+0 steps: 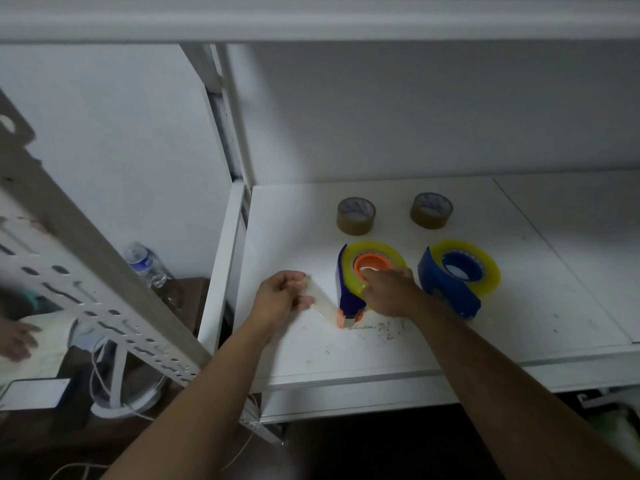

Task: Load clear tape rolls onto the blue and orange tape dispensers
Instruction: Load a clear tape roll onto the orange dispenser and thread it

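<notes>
I see right hand press orange dispenser steady; left hand fingers pinch clear tape end, stretched toward nine o'clock for threading.

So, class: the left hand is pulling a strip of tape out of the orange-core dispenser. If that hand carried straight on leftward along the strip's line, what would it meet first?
Probably nothing on the shelf: the left hand, pinching the tape strip, has only bare white shelf to its left, then the shelf's left edge and upright post. Depth is uncertain.
</notes>
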`<state>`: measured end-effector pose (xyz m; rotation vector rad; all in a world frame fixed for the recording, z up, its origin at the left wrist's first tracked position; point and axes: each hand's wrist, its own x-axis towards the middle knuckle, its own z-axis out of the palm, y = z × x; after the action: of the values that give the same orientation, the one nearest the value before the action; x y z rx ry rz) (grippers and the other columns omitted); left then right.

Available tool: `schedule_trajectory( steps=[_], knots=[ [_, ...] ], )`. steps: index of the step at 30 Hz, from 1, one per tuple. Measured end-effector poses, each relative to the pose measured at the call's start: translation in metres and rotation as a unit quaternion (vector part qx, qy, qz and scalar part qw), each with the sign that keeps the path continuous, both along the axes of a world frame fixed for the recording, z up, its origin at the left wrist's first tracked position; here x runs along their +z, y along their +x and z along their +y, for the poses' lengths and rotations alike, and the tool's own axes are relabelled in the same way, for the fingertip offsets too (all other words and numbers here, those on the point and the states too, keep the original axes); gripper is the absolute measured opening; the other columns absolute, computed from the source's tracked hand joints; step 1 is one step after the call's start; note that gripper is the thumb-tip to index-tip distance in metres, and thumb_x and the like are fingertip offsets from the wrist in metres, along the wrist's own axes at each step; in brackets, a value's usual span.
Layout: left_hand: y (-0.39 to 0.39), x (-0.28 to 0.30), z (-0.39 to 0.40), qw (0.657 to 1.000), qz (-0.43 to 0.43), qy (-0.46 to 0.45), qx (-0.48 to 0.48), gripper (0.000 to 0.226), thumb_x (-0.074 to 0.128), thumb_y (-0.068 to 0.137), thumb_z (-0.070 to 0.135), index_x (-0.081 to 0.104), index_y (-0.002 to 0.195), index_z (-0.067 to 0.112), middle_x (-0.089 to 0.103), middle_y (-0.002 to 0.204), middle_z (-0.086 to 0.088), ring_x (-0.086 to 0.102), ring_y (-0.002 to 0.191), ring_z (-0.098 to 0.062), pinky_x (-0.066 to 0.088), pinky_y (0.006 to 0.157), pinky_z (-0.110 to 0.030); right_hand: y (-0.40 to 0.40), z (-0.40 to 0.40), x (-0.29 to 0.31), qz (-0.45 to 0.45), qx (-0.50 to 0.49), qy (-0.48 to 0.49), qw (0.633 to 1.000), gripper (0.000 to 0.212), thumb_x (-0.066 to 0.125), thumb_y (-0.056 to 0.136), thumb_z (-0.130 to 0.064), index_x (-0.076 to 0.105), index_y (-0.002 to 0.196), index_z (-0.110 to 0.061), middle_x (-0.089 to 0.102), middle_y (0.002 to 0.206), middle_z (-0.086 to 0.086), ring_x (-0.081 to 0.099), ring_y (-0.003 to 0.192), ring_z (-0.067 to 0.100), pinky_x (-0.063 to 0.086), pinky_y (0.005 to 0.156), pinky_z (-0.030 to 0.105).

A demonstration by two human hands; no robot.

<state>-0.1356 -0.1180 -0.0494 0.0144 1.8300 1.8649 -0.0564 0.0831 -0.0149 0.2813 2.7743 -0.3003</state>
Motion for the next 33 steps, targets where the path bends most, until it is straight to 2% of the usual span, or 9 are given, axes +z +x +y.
schedule_trajectory(
  steps=[3, 6, 12, 15, 17, 20, 29, 31, 33],
  knots=[
    [-0.002, 0.0, 0.002, 1.0, 0.003, -0.013, 0.003, 0.011, 0.051, 0.096, 0.002, 0.061, 0.093, 0.003, 0.07, 0.098, -0.016, 0.068, 0.064, -0.023, 0.059, 0.061, -0.027, -0.004, -0.006, -0.008, 0.02, 0.01, -0.002, 1.0, 0.014, 0.037, 0.097, -0.021, 0.049, 0.1, -0.016, 0.054, 0.105, 0.003, 0.048, 0.104, 0.023, 0.028, 0.104, 0.051],
    [-0.004, -0.003, 0.002, 1.0, 0.009, -0.028, 0.01, 0.013, 0.05, 0.096, 0.003, 0.061, 0.099, -0.002, 0.072, 0.1, -0.015, 0.068, 0.062, -0.025, 0.061, 0.064, -0.032, -0.005, -0.003, -0.018, 0.067, -0.05, -0.061, 0.995, 0.025, 0.033, 0.099, -0.034, 0.047, 0.087, -0.018, 0.054, 0.083, -0.002, 0.051, 0.092, 0.021, 0.025, 0.105, 0.046],
    [-0.006, -0.004, 0.003, 0.999, 0.018, -0.026, 0.02, 0.012, 0.051, 0.094, 0.0, 0.063, 0.091, -0.001, 0.071, 0.091, -0.015, 0.067, 0.063, -0.021, 0.06, 0.065, -0.028, -0.004, 0.004, -0.028, 0.109, -0.053, -0.059, 0.991, 0.024, 0.033, 0.099, -0.024, 0.049, 0.083, -0.016, 0.05, 0.071, -0.004, 0.047, 0.08, 0.016, 0.018, 0.11, 0.044],
    [-0.004, -0.006, 0.005, 0.999, 0.029, -0.036, 0.015, 0.015, 0.052, 0.092, 0.002, 0.066, 0.092, -0.002, 0.069, 0.083, -0.015, 0.065, 0.066, -0.019, 0.059, 0.072, -0.029, -0.003, 0.004, -0.025, 0.108, -0.062, -0.07, 0.99, 0.025, 0.033, 0.099, -0.027, 0.052, 0.089, -0.013, 0.056, 0.08, 0.002, 0.051, 0.084, 0.018, 0.022, 0.108, 0.043],
    [-0.002, -0.008, 0.007, 0.999, 0.032, -0.033, -0.002, 0.016, 0.053, 0.093, 0.004, 0.068, 0.094, -0.001, 0.068, 0.081, -0.016, 0.064, 0.071, -0.022, 0.057, 0.081, -0.033, -0.001, 0.006, -0.022, 0.096, -0.068, -0.107, 0.987, 0.021, 0.036, 0.1, -0.029, 0.05, 0.093, -0.016, 0.054, 0.089, 0.004, 0.053, 0.092, 0.024, 0.033, 0.097, 0.042],
    [0.001, -0.011, 0.01, 0.998, 0.038, -0.028, -0.039, 0.015, 0.054, 0.093, 0.003, 0.066, 0.099, -0.003, 0.065, 0.078, -0.017, 0.061, 0.072, -0.022, 0.053, 0.088, -0.036, 0.002, 0.008, -0.019, 0.09, -0.061, -0.118, 0.987, 0.016, 0.04, 0.1, -0.03, 0.049, 0.096, -0.018, 0.053, 0.094, 0.003, 0.053, 0.098, 0.028, 0.037, 0.087, 0.04],
    [0.01, -0.018, 0.032, 0.996, 0.066, -0.047, -0.04, 0.014, 0.052, 0.095, 0.004, 0.065, 0.089, 0.007, 0.066, 0.074, -0.005, 0.058, 0.07, -0.016, 0.048, 0.072, -0.025, 0.001, 0.016, -0.027, 0.093, -0.052, -0.105, 0.989, 0.027, 0.038, 0.097, -0.038, 0.054, 0.091, -0.018, 0.056, 0.088, 0.0, 0.049, 0.088, 0.017, 0.037, 0.093, 0.042],
    [0.011, -0.017, 0.038, 0.995, 0.079, -0.056, -0.035, 0.017, 0.051, 0.095, 0.001, 0.065, 0.089, 0.007, 0.066, 0.076, -0.005, 0.058, 0.072, -0.016, 0.048, 0.07, -0.023, 0.001, 0.018, -0.031, 0.084, -0.03, -0.088, 0.992, 0.043, 0.027, 0.09, -0.048, 0.056, 0.09, -0.016, 0.06, 0.09, 0.0, 0.05, 0.093, 0.017, 0.026, 0.106, 0.043],
    [0.011, -0.014, 0.044, 0.992, 0.094, -0.072, -0.034, 0.018, 0.05, 0.093, -0.001, 0.066, 0.089, 0.006, 0.065, 0.079, -0.004, 0.057, 0.073, -0.014, 0.048, 0.069, -0.022, 0.002, 0.02, -0.035, 0.089, -0.019, -0.089, 0.992, 0.043, 0.027, 0.089, -0.047, 0.056, 0.09, -0.015, 0.062, 0.091, 0.0, 0.051, 0.098, 0.017, 0.016, 0.112, 0.043]
  ],
)
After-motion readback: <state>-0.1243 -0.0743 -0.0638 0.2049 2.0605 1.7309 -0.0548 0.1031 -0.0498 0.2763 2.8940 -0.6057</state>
